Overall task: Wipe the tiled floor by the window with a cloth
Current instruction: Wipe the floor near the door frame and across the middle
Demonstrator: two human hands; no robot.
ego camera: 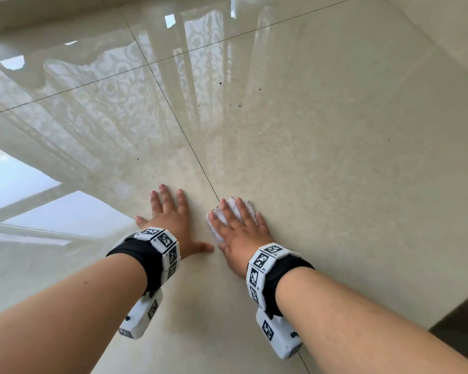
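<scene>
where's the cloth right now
Head view, low centre: the white cloth lies on the tiled floor under the right hand, just right of the grout line, with the left hand beside it.

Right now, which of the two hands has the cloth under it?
The right hand: it presses the white cloth onto the floor; the left hand lies flat with nothing under it.

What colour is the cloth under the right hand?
White; the cloth shows best in the head view, under the flat right hand.
</scene>
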